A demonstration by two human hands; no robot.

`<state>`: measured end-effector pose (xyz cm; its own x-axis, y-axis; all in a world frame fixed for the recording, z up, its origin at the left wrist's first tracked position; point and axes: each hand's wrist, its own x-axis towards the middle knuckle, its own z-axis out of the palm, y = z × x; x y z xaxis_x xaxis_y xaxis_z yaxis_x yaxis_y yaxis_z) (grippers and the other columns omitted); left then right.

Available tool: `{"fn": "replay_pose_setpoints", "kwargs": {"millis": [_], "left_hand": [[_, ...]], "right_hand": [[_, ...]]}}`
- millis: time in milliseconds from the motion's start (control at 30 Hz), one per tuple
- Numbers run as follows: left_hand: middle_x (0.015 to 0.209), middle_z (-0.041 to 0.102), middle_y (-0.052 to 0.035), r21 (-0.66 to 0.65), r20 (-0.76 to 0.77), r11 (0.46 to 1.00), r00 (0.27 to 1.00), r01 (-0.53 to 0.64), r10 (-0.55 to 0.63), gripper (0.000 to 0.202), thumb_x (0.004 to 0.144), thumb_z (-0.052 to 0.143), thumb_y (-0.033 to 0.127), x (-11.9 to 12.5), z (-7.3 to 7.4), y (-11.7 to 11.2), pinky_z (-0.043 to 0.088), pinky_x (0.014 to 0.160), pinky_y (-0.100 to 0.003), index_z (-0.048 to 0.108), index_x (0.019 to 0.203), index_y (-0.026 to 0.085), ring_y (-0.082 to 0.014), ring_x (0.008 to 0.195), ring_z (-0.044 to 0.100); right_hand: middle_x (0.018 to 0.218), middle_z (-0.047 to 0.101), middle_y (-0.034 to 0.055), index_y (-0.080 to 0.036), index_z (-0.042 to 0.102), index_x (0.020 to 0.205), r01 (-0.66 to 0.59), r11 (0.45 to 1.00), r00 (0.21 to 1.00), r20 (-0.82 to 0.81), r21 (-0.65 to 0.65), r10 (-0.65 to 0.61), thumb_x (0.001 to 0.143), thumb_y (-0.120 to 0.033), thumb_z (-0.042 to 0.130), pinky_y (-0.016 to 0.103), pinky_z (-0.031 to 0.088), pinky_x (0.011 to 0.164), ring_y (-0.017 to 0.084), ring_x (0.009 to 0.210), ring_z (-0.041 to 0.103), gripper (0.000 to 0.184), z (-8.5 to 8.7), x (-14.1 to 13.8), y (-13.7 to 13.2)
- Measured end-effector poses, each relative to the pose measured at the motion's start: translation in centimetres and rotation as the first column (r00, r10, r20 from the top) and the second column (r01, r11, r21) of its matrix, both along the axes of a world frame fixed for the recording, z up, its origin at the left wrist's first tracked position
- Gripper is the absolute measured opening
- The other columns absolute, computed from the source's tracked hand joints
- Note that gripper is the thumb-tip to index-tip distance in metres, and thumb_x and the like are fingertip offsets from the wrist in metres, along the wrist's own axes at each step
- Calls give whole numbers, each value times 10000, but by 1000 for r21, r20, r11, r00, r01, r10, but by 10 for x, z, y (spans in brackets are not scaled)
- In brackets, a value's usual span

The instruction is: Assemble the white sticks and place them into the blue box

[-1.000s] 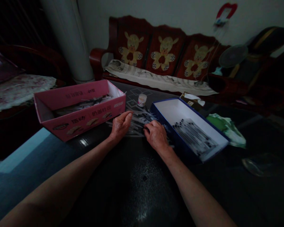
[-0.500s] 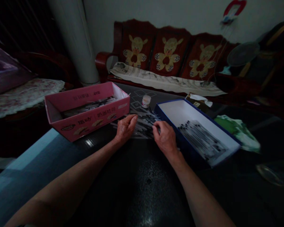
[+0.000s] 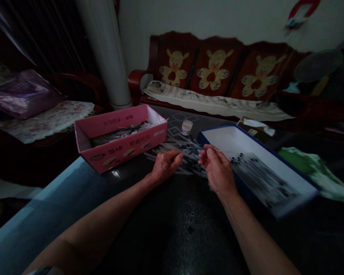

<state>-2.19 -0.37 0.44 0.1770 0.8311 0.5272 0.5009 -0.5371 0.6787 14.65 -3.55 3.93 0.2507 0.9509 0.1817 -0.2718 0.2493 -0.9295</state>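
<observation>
A loose pile of thin, clear and dark pen-like sticks (image 3: 189,143) lies on the dark table between two boxes. Over its near left part, my left hand (image 3: 166,165) is closed, thumb against the curled fingers; what it grips, if anything, is hidden. My right hand (image 3: 218,168) pinches a thin dark stick between thumb and forefinger, its other fingers curled loosely. Right beside that hand, the blue-edged white box (image 3: 255,143) holds many similar sticks with black ends (image 3: 260,177), laid roughly side by side. More sticks lie in the pink box (image 3: 123,147) on the left.
Behind the pile stands a small clear-lidded tub (image 3: 187,128). Past the blue box are a tissue box (image 3: 255,128) and a green-and-white plastic bag (image 3: 312,172). The table's (image 3: 172,225) left edge is lit. A wooden sofa (image 3: 215,68) stands behind.
The view has turned a little left, so things shift rightward. My right hand has rolled palm-inward and raised a thin stick in its pinch. My left hand stays closed at the pile.
</observation>
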Motion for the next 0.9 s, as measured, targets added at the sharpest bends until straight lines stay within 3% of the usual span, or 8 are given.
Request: {"fn": "replay_pose_setpoints", "kwargs": {"millis": [100,200,367,667,800,900], "left_hand": [[687,678,-7,69,-20,997,999,35,-34,213,889,536,247,2,-4,0,438,607,-172,721,850,149,-92,617,603],[814,721,-45,157,-40,984,996,81,-76,179,885,556,235,2,-7,1,503,693,-212,709,930,153,-129,733,665],[844,722,-57,222,-74,967,991,122,-108,186,900,553,253,1,-8,1,543,730,-248,685,979,150,-147,785,685],[809,710,-46,243,-102,958,986,153,-132,197,907,546,260,3,-6,-2,532,685,-224,682,991,144,-134,737,675],[869,716,-51,224,-118,954,977,201,-178,227,920,522,248,4,-5,-5,521,709,-221,674,1061,155,-131,766,676],[791,698,-37,156,-143,972,978,174,-152,219,919,500,229,3,-1,-8,494,669,-203,695,984,154,-116,695,649]], "right_hand": [[940,658,-7,-230,676,871,8,1000,998,-55,4,-8,768,-388,699,204,518,615,105,798,630,191,5,-1,0],[891,671,-5,-224,656,875,9,1000,998,-63,-21,-10,774,-391,691,228,534,640,107,764,639,198,6,0,0],[863,669,-2,-219,636,895,35,999,999,0,-29,-35,795,-403,660,236,532,634,109,737,636,211,2,1,1],[897,679,8,-216,653,931,-36,999,996,83,-29,39,809,-415,649,250,526,659,112,741,640,233,-16,-1,2],[961,684,26,-207,690,927,-113,989,963,236,-94,132,798,-426,654,244,516,648,131,791,633,256,-22,-10,-2],[925,680,14,-212,681,992,-70,992,950,295,-105,98,768,-422,679,228,497,605,127,760,619,307,-18,-10,-2]]}}
